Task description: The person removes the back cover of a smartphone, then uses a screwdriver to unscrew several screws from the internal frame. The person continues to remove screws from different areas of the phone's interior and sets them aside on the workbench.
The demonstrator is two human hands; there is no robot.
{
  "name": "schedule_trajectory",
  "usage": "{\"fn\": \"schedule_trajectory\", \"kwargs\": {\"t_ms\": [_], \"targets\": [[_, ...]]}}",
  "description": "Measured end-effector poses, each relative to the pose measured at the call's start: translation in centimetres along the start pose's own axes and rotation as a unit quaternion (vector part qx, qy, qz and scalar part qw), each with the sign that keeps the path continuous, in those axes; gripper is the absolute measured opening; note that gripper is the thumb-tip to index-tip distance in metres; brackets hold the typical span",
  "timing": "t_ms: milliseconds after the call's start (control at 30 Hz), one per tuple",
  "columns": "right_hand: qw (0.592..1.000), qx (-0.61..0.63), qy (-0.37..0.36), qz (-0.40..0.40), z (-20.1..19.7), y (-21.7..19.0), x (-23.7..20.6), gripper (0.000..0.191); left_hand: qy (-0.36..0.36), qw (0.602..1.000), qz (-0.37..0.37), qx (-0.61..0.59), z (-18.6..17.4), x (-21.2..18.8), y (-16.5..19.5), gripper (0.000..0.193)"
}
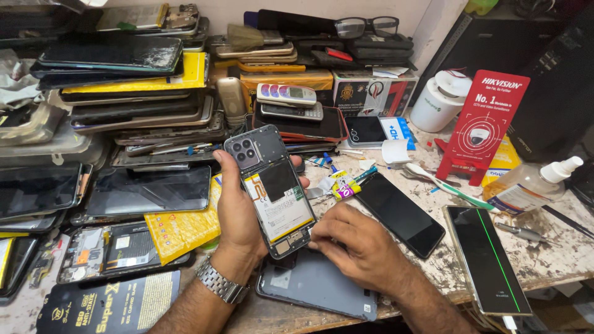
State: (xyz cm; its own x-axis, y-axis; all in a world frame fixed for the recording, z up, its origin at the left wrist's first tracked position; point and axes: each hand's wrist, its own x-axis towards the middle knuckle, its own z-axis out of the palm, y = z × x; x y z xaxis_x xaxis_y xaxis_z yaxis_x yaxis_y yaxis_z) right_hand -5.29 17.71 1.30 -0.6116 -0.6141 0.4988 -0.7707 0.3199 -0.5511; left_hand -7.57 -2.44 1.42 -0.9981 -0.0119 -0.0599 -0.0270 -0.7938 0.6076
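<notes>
My left hand (235, 213), with a metal watch (218, 282) on the wrist, holds an opened smartphone (272, 185) upright with its back off. The camera module, the battery and the boards are exposed. My right hand (356, 241) rests on the bench with its fingertips at the phone's bottom right corner. Under both hands lies the grey back cover (318, 286).
Stacks of old phones and screens (124, 93) fill the left and back. A black phone (401, 213), a toothbrush (442, 185), a spray bottle (532, 182), a red stand card (482, 127) and a screen with a green line (489, 260) lie to the right.
</notes>
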Motion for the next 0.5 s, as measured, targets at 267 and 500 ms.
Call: {"fn": "schedule_trajectory", "kwargs": {"t_ms": [267, 500], "targets": [[1.000, 0.004, -0.008, 0.024, -0.1, -0.1, 0.1, 0.019, -0.008, 1.000, -0.011, 0.000, 0.2, 0.0, 0.4, 0.083], [0.998, 0.025, 0.029, 0.040, 0.0, 0.4, -0.2, 0.025, -0.058, 0.998, 0.014, 0.007, 0.3, -0.3, 1.0, 0.087]]}}
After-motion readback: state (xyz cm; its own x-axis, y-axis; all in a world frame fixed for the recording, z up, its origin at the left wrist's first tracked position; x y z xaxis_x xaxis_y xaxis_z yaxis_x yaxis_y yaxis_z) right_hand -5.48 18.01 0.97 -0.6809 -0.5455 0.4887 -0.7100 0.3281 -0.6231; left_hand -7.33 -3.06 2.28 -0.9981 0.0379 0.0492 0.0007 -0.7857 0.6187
